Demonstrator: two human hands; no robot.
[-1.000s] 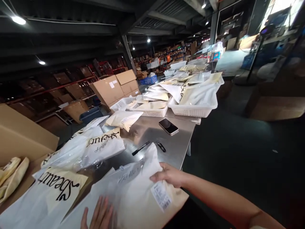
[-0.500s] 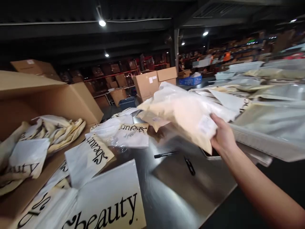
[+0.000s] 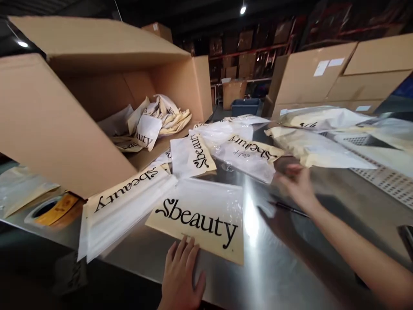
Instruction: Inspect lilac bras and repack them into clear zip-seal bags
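My left hand (image 3: 183, 271) is open, its fingertips resting on the lower edge of a flat plastic mailer bag (image 3: 200, 215) printed "Sbeauty". My right hand (image 3: 298, 185), somewhat blurred, is over the steel table with thumb and fingers apart and nothing visible between them. Close to its fingertips lies another printed bag (image 3: 254, 157) with handwriting on it. Just beyond it is a filled cream packet (image 3: 309, 146). A dark pen (image 3: 290, 209) lies below my right wrist. Left of the flat bag, a stack of printed bags (image 3: 125, 211) overhangs the table edge.
A large open carton (image 3: 74, 142) lies on its side at left, with several bags inside. A tape roll (image 3: 54, 211) sits near its front corner. White perforated baskets (image 3: 387, 181) stand at right, cartons (image 3: 316, 77) behind. A dark object (image 3: 406, 241) lies at the right edge.
The view has turned left. My right hand has let go of the filled packet, which appears to lie at the back right. My left hand has come into view on the flat bag.
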